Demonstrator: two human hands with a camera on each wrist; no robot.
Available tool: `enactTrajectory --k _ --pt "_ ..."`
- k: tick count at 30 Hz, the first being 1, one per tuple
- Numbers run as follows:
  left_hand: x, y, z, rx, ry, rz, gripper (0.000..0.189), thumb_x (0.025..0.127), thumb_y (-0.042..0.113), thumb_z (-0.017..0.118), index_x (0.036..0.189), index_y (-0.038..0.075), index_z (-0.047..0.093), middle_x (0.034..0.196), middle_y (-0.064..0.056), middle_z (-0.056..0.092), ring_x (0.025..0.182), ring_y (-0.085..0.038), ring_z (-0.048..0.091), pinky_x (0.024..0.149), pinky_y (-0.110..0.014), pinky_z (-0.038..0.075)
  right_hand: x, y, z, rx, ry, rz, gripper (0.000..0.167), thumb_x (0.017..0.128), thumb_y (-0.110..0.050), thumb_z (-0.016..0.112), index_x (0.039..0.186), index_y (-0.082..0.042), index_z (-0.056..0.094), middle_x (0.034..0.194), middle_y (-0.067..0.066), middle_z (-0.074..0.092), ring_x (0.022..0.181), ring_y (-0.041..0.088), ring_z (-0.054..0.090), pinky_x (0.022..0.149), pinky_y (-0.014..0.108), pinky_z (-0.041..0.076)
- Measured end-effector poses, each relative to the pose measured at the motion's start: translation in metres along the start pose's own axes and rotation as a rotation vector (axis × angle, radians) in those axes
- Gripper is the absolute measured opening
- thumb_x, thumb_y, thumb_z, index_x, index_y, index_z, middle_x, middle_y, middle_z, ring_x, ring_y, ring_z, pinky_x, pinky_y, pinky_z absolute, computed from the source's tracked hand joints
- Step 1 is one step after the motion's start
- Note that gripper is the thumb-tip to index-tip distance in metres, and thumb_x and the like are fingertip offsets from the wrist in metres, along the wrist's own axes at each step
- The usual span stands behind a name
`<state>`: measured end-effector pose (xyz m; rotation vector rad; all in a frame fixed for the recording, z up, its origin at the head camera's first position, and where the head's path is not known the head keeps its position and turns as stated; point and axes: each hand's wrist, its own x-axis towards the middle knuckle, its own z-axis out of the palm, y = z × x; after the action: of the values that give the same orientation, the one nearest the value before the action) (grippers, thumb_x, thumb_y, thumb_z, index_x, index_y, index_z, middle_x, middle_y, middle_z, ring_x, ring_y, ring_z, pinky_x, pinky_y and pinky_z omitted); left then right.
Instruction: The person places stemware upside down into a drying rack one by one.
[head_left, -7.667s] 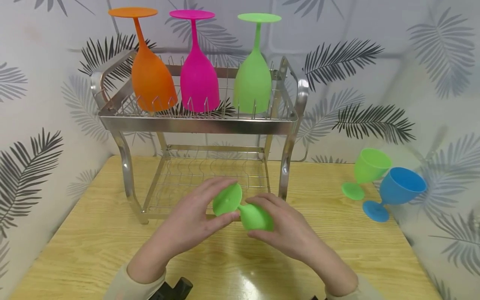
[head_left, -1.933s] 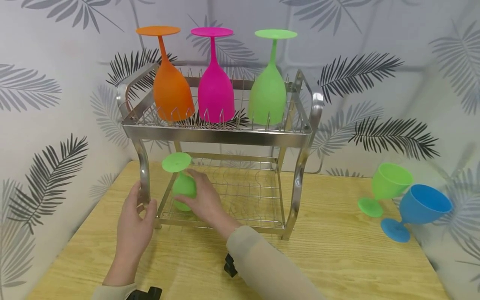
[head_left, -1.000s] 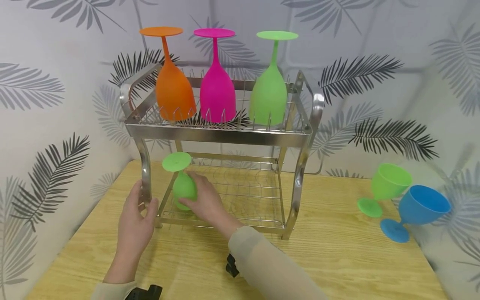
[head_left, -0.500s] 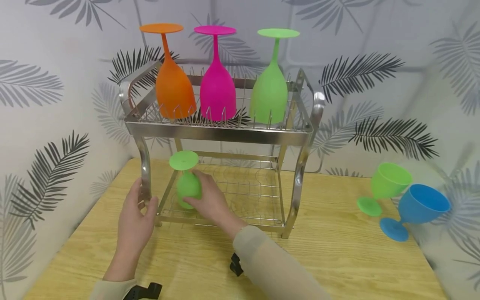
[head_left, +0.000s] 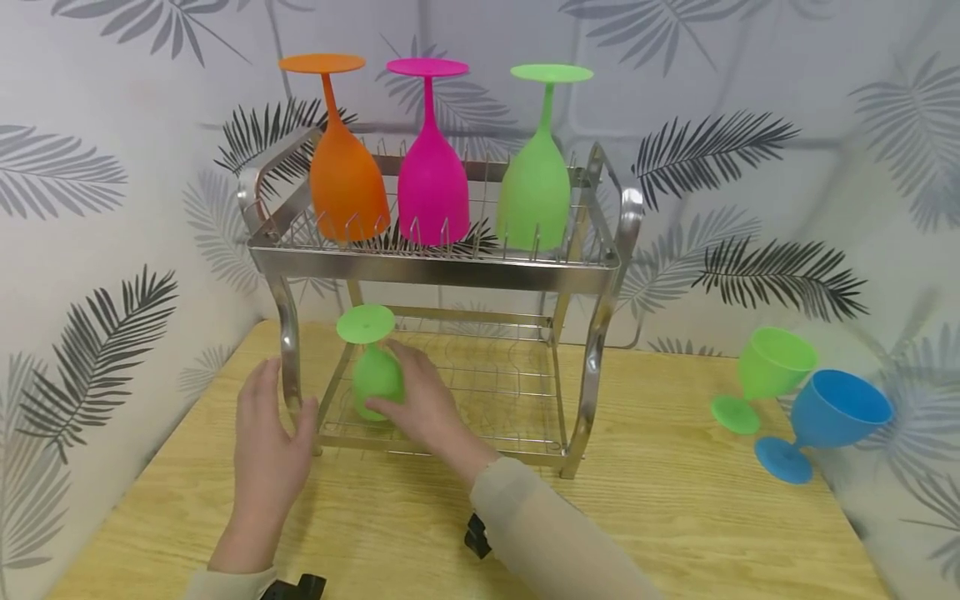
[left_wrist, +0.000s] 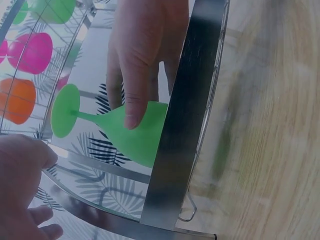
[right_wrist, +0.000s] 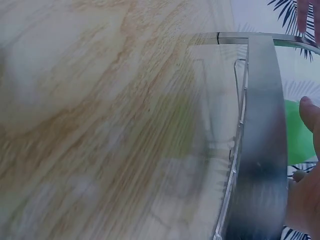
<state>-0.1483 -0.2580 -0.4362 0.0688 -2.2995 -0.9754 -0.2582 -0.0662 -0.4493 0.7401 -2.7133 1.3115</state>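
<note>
Upside down at the left end of the rack's lower tier stands a green goblet [head_left: 377, 382], foot up and rim hidden low among the wires. My right hand [head_left: 423, 404] reaches in from the front and grips its bowl between thumb and fingers. In the left wrist view the thumb of the right hand [left_wrist: 140, 45] lies along the goblet [left_wrist: 135, 135]. Beside the rack's left front leg [head_left: 288, 350] is my left hand [head_left: 266, 454], holding nothing, its fingers loosely extended. The right wrist view shows only part of the goblet's bowl [right_wrist: 298, 137] behind the front bar.
The metal rack [head_left: 435, 268] has two tiers. Up top, an orange goblet [head_left: 347, 183], a pink goblet [head_left: 432, 187] and a green goblet [head_left: 535, 192] stand inverted. At the table's right, another green goblet [head_left: 772, 362] and a blue goblet [head_left: 836, 408] stand upright.
Earlier both hands held the green goblet before the rack; now it is inverted inside the lower tier. Lately it has shifted slightly right, and the left hand's fingers have loosened from the rack leg.
</note>
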Motion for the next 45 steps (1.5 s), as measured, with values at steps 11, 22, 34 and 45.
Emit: enactTrajectory --k 11,22,34,45 --pt "-0.002 0.012 0.003 0.109 0.074 0.175 0.073 0.102 0.007 0.074 0.165 -0.006 0.039 0.173 -0.034 0.030 0.163 -0.056 0.018 0.132 -0.071 0.008 -0.023 0.004 -0.024 -0.200 0.060 -0.104 0.098 0.098 -0.045 0.085 0.174 -0.014 0.032 0.175 0.014 0.038 0.158 0.038 0.040 0.127 0.056 0.037" --pt "-0.004 0.029 0.008 0.154 0.077 0.292 0.073 0.101 0.012 0.073 0.164 -0.006 0.041 0.174 -0.030 0.032 0.162 -0.056 0.020 0.131 -0.073 0.008 -0.052 0.004 -0.056 -0.424 0.050 -0.184 0.093 0.105 -0.052 0.073 0.176 -0.014 0.027 0.178 0.016 0.030 0.165 0.038 0.027 0.134 0.055 0.020" --pt "-0.008 0.043 0.019 0.164 0.082 0.400 0.074 0.098 0.016 0.075 0.161 -0.007 0.045 0.168 -0.033 0.040 0.159 -0.058 0.026 0.131 -0.073 0.011 -0.086 0.003 -0.081 -0.502 0.079 -0.256 0.090 0.107 -0.053 0.070 0.175 -0.012 0.028 0.180 0.017 0.027 0.167 0.036 0.021 0.135 0.055 0.015" --pt "-0.010 0.063 0.029 0.137 0.015 0.393 0.075 0.098 0.016 0.078 0.163 -0.003 0.045 0.169 -0.028 0.042 0.157 -0.060 0.029 0.129 -0.076 0.016 -0.120 0.004 -0.108 -0.492 0.155 -0.290 0.092 0.102 -0.051 0.077 0.173 -0.012 0.034 0.174 0.019 0.038 0.162 0.041 0.034 0.134 0.060 0.019"
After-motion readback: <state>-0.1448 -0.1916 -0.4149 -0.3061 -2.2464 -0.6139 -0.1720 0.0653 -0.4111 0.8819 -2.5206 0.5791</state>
